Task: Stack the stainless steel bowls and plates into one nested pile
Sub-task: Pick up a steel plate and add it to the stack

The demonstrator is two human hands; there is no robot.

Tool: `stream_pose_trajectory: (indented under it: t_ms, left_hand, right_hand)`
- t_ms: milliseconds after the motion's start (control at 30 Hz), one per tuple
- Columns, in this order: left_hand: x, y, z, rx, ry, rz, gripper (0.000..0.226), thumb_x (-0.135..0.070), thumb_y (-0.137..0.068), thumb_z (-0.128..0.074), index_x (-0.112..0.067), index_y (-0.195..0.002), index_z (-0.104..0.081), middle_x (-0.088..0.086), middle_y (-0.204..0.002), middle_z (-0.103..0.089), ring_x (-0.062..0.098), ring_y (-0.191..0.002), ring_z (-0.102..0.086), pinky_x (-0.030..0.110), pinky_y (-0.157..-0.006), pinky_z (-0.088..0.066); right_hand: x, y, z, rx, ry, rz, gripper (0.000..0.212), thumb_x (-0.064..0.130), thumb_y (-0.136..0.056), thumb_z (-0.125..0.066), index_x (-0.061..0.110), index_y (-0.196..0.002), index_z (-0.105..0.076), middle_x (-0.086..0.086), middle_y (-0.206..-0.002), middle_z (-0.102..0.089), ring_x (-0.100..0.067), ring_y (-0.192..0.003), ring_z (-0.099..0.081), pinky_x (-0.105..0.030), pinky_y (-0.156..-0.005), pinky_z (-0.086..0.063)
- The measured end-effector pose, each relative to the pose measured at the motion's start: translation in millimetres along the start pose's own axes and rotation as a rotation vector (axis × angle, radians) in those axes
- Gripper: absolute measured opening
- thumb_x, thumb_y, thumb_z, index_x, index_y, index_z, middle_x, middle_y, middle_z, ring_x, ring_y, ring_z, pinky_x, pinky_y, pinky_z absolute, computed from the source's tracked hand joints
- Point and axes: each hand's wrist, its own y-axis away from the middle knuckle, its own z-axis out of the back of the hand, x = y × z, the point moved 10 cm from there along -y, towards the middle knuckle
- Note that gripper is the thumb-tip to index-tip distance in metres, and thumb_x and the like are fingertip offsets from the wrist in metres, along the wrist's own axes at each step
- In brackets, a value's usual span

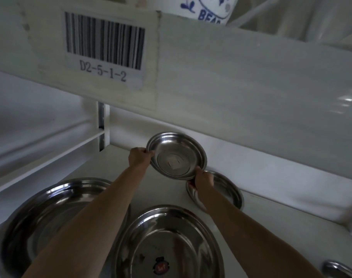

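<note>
Left hand (139, 157) pinching the far-left rim, right hand (203, 180) gripping the near-right rim of a small round stainless steel dish (176, 156) with a pale sticker on its base. Held tilted toward the camera, lifted off the white shelf (167, 194), seemingly clear of the dishes around it; gripped at opposite edges, probably to keep it level and steady for lowering into another piece. Just below the right hand, a second small steel plate (226, 189) lying flat, partly hidden by the wrist. Nearer, a large steel bowl (44, 215) at left and a wide steel plate with a red sticker (169, 243) at centre. At the lower right corner, the edge of another steel piece (339, 268). Counted: five pieces in view, none nested yet. Overhead, a shelf beam with a barcode label (104, 47).
</note>
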Motion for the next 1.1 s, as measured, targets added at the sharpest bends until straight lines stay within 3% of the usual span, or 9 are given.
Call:
stream_pose_trajectory:
  t_ms: [100, 267, 333, 467, 533, 600, 767, 900, 1100]
  left_hand:
    - [-2.8, 7.6, -26.7, 0.054, 0.014, -0.001, 0.027, -0.025, -0.074, -0.075, -0.001, -0.086, -0.074, 0.020, -0.085, -0.074, 0.032, -0.082, -0.071, 0.046, -0.080, -0.059]
    - [8.7, 19.2, -79.8, 0.166, 0.009, -0.008, 0.033, -0.036, -0.063, -0.076, -0.006, -0.076, -0.073, 0.017, -0.078, -0.074, 0.031, -0.076, -0.072, 0.047, -0.076, -0.060]
    - [23.6, 16.0, -104.6, 0.208, 0.017, -0.005, 0.043, -0.045, -0.052, -0.073, -0.009, -0.074, -0.073, 0.017, -0.077, -0.074, 0.031, -0.077, -0.073, 0.049, -0.076, -0.060]
    - [18.5, 50.6, -126.9, 0.279, -0.031, -0.023, 0.048, -0.043, -0.057, -0.073, -0.006, -0.088, -0.075, 0.018, -0.086, -0.075, 0.031, -0.083, -0.073, 0.046, -0.079, -0.059]
    - [7.8, 73.8, -127.3, 0.289, -0.092, -0.052, 0.039, -0.036, -0.069, -0.075, -0.004, -0.091, -0.076, 0.018, -0.087, -0.075, 0.030, -0.084, -0.072, 0.040, -0.079, -0.059]
    - [6.6, 85.3, -132.6, 0.296, -0.136, -0.072, 0.034, -0.031, -0.076, -0.074, -0.002, -0.093, -0.074, 0.017, -0.088, -0.075, 0.029, -0.085, -0.071, 0.031, -0.074, -0.055]
    - [18.5, 94.2, -146.5, 0.323, -0.202, -0.081, 0.035, -0.032, -0.079, -0.072, 0.001, -0.089, -0.071, 0.019, -0.091, -0.073, 0.032, -0.088, -0.069, 0.029, -0.069, -0.046]
    - [25.2, 96.9, -155.0, 0.348, -0.263, -0.110, 0.032, -0.032, -0.081, -0.070, 0.000, -0.085, -0.070, 0.020, -0.088, -0.072, 0.034, -0.086, -0.068, 0.029, -0.067, -0.044]
    - [33.4, 92.6, -153.8, 0.316, -0.345, -0.149, 0.034, -0.034, -0.080, -0.070, -0.004, -0.096, -0.070, 0.016, -0.094, -0.072, 0.032, -0.089, -0.067, 0.031, -0.073, -0.050]
  right_hand:
    - [7.0, -0.1, 31.5, -0.033, 0.023, 0.003, 0.035, 0.023, -0.097, -0.056, -0.008, -0.111, -0.061, -0.023, -0.087, -0.065, -0.026, -0.060, -0.059, -0.027, -0.044, -0.048]
    - [17.5, 9.7, 88.3, -0.128, 0.130, 0.063, 0.032, 0.027, -0.101, -0.051, -0.002, -0.105, -0.061, -0.020, -0.083, -0.064, -0.022, -0.057, -0.057, -0.022, -0.035, -0.048]
    - [17.4, 14.4, 109.0, -0.163, 0.169, 0.075, 0.033, 0.027, -0.102, -0.048, -0.003, -0.096, -0.061, -0.016, -0.070, -0.060, -0.021, -0.053, -0.054, -0.018, -0.031, -0.044]
    - [11.9, 21.4, 142.9, -0.224, 0.244, 0.089, 0.035, 0.028, -0.100, -0.047, -0.002, -0.089, -0.061, -0.013, -0.066, -0.059, -0.020, -0.051, -0.053, -0.025, -0.047, -0.045]
    - [5.2, 18.6, 155.3, -0.255, 0.254, 0.089, 0.036, 0.031, -0.097, -0.049, 0.000, -0.083, -0.062, -0.013, -0.065, -0.062, -0.027, -0.058, -0.061, -0.035, -0.062, -0.057]
    - [-1.5, 12.4, 164.4, -0.272, 0.273, 0.092, 0.042, 0.036, -0.092, -0.049, -0.002, -0.089, -0.067, -0.019, -0.076, -0.068, -0.036, -0.077, -0.069, -0.048, -0.078, -0.060]
    - [-9.2, 4.5, 179.1, -0.297, 0.372, 0.120, 0.028, 0.031, -0.094, -0.049, 0.006, -0.084, -0.056, -0.020, -0.089, -0.066, -0.040, -0.086, -0.067, -0.055, -0.081, -0.058]
    - [-15.4, -1.5, 182.8, -0.297, 0.456, 0.118, 0.035, 0.032, -0.095, -0.047, 0.000, -0.105, -0.056, -0.025, -0.103, -0.067, -0.040, -0.092, -0.066, -0.049, -0.083, -0.056]
    - [-18.3, -6.9, 183.6, -0.300, 0.579, 0.122, 0.037, 0.029, -0.098, -0.048, -0.003, -0.114, -0.058, -0.024, -0.116, -0.063, -0.039, -0.106, -0.060, -0.032, -0.075, -0.038]
